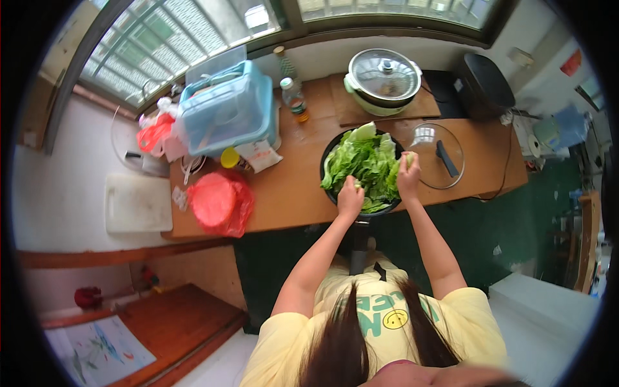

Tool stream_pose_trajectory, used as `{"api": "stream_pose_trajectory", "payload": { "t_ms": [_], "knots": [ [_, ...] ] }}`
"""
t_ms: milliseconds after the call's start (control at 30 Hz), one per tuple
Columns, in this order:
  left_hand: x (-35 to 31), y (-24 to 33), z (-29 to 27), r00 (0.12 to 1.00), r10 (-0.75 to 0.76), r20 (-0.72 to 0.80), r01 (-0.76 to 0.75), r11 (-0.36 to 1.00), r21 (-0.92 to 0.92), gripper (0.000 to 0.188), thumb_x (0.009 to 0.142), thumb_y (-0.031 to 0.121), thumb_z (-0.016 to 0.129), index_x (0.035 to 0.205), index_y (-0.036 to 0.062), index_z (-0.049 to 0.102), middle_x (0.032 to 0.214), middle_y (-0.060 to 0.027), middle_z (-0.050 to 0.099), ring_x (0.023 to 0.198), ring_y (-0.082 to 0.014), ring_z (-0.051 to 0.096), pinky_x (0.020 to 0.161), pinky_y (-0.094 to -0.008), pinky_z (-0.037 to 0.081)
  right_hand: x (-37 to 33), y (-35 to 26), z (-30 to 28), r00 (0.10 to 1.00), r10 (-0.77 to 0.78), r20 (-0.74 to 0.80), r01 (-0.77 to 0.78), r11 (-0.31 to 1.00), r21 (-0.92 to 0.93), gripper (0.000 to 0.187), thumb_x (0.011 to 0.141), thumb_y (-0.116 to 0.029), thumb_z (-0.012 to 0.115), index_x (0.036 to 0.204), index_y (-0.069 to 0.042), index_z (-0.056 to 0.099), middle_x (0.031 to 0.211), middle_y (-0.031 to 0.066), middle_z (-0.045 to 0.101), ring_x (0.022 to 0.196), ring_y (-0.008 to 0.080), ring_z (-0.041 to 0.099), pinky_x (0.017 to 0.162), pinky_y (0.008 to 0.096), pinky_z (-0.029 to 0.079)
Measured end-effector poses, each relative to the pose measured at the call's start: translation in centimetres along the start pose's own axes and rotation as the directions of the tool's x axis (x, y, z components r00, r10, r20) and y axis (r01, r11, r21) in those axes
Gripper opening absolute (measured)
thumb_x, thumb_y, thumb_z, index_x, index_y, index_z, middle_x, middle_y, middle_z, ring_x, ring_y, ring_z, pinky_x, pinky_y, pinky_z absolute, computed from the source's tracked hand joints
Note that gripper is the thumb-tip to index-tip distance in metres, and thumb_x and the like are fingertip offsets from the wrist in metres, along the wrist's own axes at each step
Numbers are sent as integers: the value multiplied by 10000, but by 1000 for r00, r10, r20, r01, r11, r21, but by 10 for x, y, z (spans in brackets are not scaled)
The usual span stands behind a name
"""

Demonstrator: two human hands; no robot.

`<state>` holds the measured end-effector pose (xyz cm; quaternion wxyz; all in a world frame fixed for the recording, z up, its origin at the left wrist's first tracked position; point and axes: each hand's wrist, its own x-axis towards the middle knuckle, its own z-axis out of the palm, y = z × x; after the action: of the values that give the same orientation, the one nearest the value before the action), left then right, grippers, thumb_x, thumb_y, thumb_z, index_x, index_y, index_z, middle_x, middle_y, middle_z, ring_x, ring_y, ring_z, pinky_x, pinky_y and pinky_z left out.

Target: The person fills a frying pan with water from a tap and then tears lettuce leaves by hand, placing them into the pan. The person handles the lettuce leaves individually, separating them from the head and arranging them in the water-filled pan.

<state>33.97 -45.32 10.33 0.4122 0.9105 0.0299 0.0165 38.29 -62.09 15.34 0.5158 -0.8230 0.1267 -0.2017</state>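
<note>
A black pan [330, 193] full of green lettuce leaves [364, 161] sits on the wooden counter [290, 187], its handle pointing toward me. My left hand [350, 198] rests at the pan's near rim, fingers closed on a piece of lettuce. Over at the pan's right edge, my right hand [408, 175] grips a lettuce piece too. Both hands touch the leaf pile.
A glass lid [438, 155] lies right of the pan. Behind stand a lidded pot [383, 80] on a board, a bottle [294, 100] and a blue plastic box [225, 109]. A red bag [219, 203] and a white cutting board [138, 203] are at left.
</note>
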Motion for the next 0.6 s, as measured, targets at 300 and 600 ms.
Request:
{"api": "stream_pose_trajectory", "payload": {
  "t_ms": [300, 600],
  "knots": [
    [-4, 19, -10, 996, 82, -46, -85, 995, -59, 274, 763, 122, 614, 988, 29, 490, 886, -201, 586, 837, -380, 575, 714, -447, 463, 18, 13, 51, 983, 34, 180, 86, 783, -616, 482, 736, -249, 706, 1072, -25, 442, 1003, 179, 501, 848, 363, 594, 698, 439, 500],
    [-8, 32, -83, 893, 375, -248, -367, 927, 79, 577, 780, 334, 662, 1226, 28, 458, 1130, -188, 508, 1073, -346, 478, 931, -412, 395, 43, 60, 54, 882, 260, 393, -87, 909, -408, 511, 711, -396, 693, 1087, -71, 570, 1056, 211, 585, 948, 363, 579, 759, 438, 466]
  ]
}}
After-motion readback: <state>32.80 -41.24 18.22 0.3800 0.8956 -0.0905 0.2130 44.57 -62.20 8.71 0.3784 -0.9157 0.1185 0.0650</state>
